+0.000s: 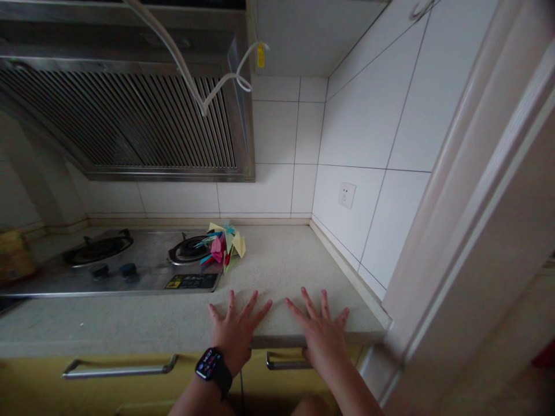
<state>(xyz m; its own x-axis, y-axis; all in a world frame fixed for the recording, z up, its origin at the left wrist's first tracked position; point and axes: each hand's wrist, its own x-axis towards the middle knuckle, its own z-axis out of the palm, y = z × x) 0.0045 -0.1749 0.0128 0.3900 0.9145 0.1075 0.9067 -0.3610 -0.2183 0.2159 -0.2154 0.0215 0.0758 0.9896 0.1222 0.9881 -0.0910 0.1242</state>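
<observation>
My left hand (236, 329) lies with its fingers spread at the front edge of the stone countertop (277, 260), a black smartwatch (213, 368) on its wrist. To its right, my right hand (321, 332) has its fingers spread too, near the same edge. Neither hand holds anything. Beyond my left hand, a bunch of folded paper pieces (223, 245) in yellow, pink, red and blue rests where the gas stove (150, 277) meets the countertop, partly over the right burner (191, 249).
A range hood (173, 173) hangs above the stove, with a white cable (173, 46) dangling in front. A wall socket (347, 195) sits on the tiled right wall. Drawer handles (121, 372) stick out below the counter edge. A door frame (459, 231) stands close at right.
</observation>
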